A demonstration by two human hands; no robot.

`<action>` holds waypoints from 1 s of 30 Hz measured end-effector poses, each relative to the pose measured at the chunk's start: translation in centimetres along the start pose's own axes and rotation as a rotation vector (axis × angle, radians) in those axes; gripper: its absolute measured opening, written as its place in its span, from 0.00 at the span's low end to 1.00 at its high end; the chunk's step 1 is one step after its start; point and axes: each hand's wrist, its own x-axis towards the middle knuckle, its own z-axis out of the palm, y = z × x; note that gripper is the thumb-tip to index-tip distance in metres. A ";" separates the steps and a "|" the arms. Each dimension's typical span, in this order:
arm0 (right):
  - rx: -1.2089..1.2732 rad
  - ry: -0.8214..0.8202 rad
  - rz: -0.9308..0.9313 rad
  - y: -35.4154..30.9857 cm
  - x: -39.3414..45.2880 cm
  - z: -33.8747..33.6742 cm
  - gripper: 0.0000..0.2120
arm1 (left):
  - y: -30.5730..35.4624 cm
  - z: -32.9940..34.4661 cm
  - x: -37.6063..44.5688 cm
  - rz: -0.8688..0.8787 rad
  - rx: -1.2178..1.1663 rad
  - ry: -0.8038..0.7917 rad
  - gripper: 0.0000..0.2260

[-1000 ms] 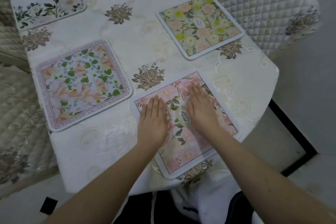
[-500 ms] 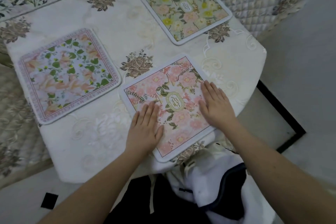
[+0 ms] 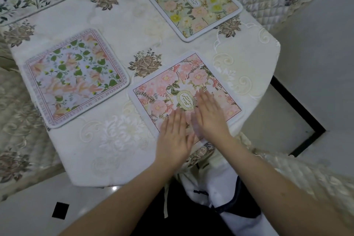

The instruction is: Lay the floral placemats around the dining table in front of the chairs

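Palms are pressed flat, fingers open, gripping nothing: left hand [image 3: 173,136] and right hand [image 3: 209,116] on the pink floral placemat [image 3: 168,82], apparently to smooth it. Green-leaf placemat [image 3: 74,76] is laid at nine o'clock, yellow-flowered placemat [image 3: 194,3] at twelve.

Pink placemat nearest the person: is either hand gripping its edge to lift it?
No. Both the left hand and right hand lie flat, fingers extended, on top of the pink placemat, which sits flat on the tablecloth.

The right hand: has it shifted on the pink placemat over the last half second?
Yes. The right hand has slid from the pink placemat's right edge inward to its oval centre label, now close beside the left hand.
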 end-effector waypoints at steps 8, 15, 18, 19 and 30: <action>-0.224 -0.049 0.016 3.6 -2.1 0.6 0.30 | -2.3 2.3 -1.0 0.168 0.085 -0.078 0.31; -0.212 -0.050 0.095 6.9 -0.1 -1.0 0.31 | -6.8 0.9 0.0 0.135 0.143 -0.126 0.31; -0.178 -0.007 0.193 7.4 0.6 -1.3 0.31 | -8.8 0.1 0.7 0.076 0.130 -0.132 0.32; -0.165 -0.002 0.208 7.4 0.7 -1.4 0.32 | -9.4 -0.2 0.9 0.064 0.129 -0.129 0.32; -0.093 -0.048 0.322 6.2 0.7 -2.1 0.31 | -12.5 -3.8 1.2 0.049 0.203 -0.230 0.31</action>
